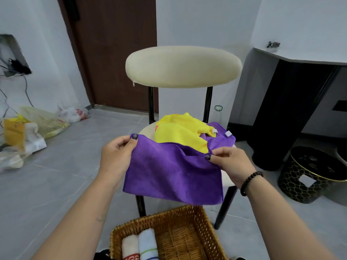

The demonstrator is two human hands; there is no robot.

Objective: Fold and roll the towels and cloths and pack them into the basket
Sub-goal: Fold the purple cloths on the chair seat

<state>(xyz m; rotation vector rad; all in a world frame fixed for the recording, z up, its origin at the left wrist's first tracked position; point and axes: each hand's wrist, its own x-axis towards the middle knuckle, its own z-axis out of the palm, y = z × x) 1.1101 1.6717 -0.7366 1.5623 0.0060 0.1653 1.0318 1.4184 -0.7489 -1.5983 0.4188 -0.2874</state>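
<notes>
Two rolled towels (139, 244) already in the basket (204, 222), both hands, left hand (115, 152) and right hand (230, 162), pinching the purple cloth (172, 173), yellow cloth (180, 130) still waiting.

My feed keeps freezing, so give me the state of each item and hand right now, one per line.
Purple cloth: held up by its top corners, hanging over the chair's front.
Left hand: pinches the left corner.
Right hand: pinches the right corner.
Yellow cloth: crumpled on the chair seat.
Second purple cloth: unfolded under the yellow one.
Basket: open, partly filled.
White towel: rolled, in basket.
Blue towel: rolled, beside it.
Door: closed.
</notes>
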